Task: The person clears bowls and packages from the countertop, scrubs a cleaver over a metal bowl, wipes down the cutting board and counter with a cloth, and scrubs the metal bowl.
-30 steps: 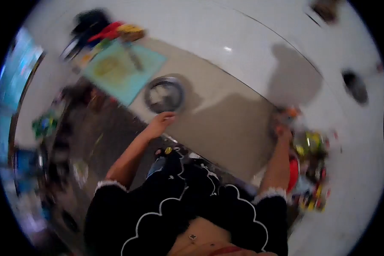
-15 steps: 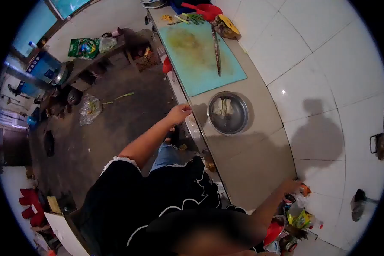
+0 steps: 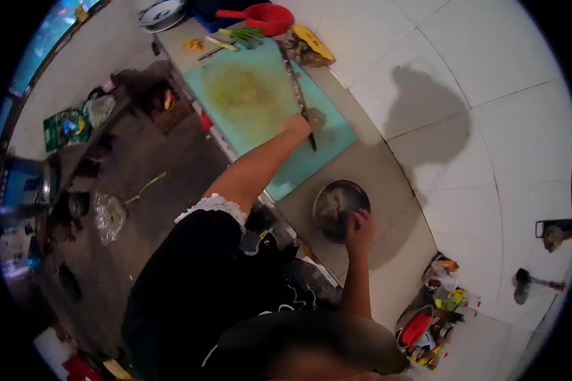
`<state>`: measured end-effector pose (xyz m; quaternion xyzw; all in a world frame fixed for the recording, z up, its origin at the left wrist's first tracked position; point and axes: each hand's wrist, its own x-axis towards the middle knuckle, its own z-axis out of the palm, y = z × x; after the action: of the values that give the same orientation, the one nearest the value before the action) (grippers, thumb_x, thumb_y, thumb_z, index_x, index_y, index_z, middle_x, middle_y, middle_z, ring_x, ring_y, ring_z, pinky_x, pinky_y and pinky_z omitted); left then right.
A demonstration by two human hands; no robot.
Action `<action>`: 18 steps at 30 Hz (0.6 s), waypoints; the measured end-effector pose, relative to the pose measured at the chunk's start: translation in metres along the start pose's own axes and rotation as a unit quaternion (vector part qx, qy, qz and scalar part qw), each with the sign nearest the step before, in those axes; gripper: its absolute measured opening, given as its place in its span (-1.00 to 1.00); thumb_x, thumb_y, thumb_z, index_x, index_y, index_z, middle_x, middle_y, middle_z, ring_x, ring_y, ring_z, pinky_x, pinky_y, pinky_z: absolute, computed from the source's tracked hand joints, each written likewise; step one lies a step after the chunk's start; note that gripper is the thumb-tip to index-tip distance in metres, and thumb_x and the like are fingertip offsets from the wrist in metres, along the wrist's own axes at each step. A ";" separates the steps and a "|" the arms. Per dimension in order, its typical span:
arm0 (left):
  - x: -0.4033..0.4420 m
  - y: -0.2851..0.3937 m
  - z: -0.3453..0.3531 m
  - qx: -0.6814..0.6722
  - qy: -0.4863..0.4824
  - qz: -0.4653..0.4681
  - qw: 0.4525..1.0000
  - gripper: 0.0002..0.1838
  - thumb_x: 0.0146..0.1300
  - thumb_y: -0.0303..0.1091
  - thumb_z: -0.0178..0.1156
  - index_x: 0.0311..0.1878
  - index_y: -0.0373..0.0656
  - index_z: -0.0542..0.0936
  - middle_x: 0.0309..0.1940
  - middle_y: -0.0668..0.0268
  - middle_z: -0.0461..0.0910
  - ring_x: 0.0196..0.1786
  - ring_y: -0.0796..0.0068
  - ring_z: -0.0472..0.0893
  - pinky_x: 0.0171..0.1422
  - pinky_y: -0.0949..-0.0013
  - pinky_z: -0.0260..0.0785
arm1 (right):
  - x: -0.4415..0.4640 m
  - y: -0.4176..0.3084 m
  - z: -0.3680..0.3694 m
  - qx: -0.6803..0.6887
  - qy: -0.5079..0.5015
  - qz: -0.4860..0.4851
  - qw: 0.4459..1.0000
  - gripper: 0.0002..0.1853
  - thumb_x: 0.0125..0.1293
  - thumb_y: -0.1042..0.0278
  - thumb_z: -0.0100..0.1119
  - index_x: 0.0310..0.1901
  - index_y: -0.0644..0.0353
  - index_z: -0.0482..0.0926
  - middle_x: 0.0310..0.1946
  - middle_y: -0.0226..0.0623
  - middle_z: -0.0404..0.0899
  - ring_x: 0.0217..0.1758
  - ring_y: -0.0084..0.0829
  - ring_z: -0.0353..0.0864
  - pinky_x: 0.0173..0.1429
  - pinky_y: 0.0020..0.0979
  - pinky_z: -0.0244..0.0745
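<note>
My left hand (image 3: pixel 297 129) is on the cutting board, its fingers closed over the lower part of a long, thin, dark stick (image 3: pixel 292 74). Both ends of the stick show beyond the hand; slight blur hides the exact hold. The green cutting board (image 3: pixel 267 165) has a yellowish stain. At the round metal bowl (image 3: pixel 323 235), my right hand (image 3: pixel 360 230) has curled fingers at the near right rim, with the thumb side over the inside. Pale lumps of food (image 3: pixel 334 202) lie in the bowl, in what looks like water.
Spring onions (image 3: pixel 245 36), yellow bits (image 3: pixel 194 45) and a red ladle (image 3: pixel 268 19) lie at the board's far end. A brown item with a yellow top (image 3: pixel 311 44) stands against the tiled wall (image 3: pixel 438 152). Packets and bottles (image 3: pixel 448 298) crowd the counter's near right.
My left hand has moved from beside the counter onto the stick. My right hand has come from the packets at the right to the bowl. The view has shifted and turned a little.
</note>
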<state>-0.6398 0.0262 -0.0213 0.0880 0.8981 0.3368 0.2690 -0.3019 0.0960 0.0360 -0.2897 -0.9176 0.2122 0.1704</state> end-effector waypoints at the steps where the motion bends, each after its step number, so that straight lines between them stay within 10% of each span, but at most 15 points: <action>1: 0.024 -0.003 0.010 -0.021 0.005 -0.009 1.000 -0.39 0.07 0.20 0.11 -0.14 -0.25 0.55 -0.26 0.12 0.59 -0.22 0.23 0.60 -0.12 0.21 0.42 | -0.003 0.000 -0.001 0.010 0.000 0.010 1.000 -0.82 0.10 0.41 0.13 -0.24 0.19 0.58 -0.08 -0.10 0.48 0.01 -0.13 0.44 0.10 -0.23 0.32; 6: 0.060 0.009 0.029 -0.034 0.007 -0.038 0.999 -0.51 0.03 0.07 0.17 -0.36 -0.28 0.60 -0.52 0.21 0.60 -0.46 0.34 0.61 -0.31 0.26 0.44 | -0.023 0.014 -0.024 0.001 0.023 0.067 0.998 -0.85 0.11 0.40 0.14 -0.25 0.13 0.59 -0.09 -0.15 0.49 0.00 -0.18 0.46 0.08 -0.25 0.34; 8: 0.058 0.010 0.031 -0.013 -0.059 0.037 0.997 -0.51 0.05 0.05 0.13 -0.17 -0.21 0.58 -0.20 0.13 0.59 -0.20 0.28 0.61 -0.18 0.24 0.44 | -0.030 0.030 -0.028 -0.006 0.027 0.096 0.995 -0.84 0.12 0.39 0.14 -0.24 0.12 0.59 -0.09 -0.16 0.49 0.00 -0.20 0.46 0.06 -0.27 0.36; 11: -0.021 0.035 0.022 -0.301 -0.216 0.007 0.929 -0.65 0.10 -0.09 0.11 -0.61 -0.16 0.47 -0.75 0.35 0.39 -0.75 0.53 0.32 -0.65 0.42 0.13 | -0.024 0.025 -0.030 0.034 0.077 0.104 0.991 -0.84 0.12 0.41 0.15 -0.22 0.13 0.58 -0.11 -0.18 0.51 -0.01 -0.20 0.48 0.05 -0.30 0.37; 18: -0.233 0.041 0.064 -0.173 -0.287 0.259 0.906 -0.74 0.13 -0.18 0.14 -0.31 -0.20 0.52 -0.46 0.25 0.60 -0.51 0.37 0.56 -0.43 0.32 0.37 | 0.013 -0.009 -0.098 0.341 0.063 0.165 0.923 -0.71 0.23 0.26 0.12 -0.06 0.20 0.50 -0.20 -0.28 0.54 -0.17 -0.38 0.52 -0.04 -0.43 0.40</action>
<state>-0.4106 0.0133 0.0640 0.3623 0.6551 0.5053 0.4292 -0.2732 0.1252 0.1263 -0.3743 -0.7163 0.5184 0.2792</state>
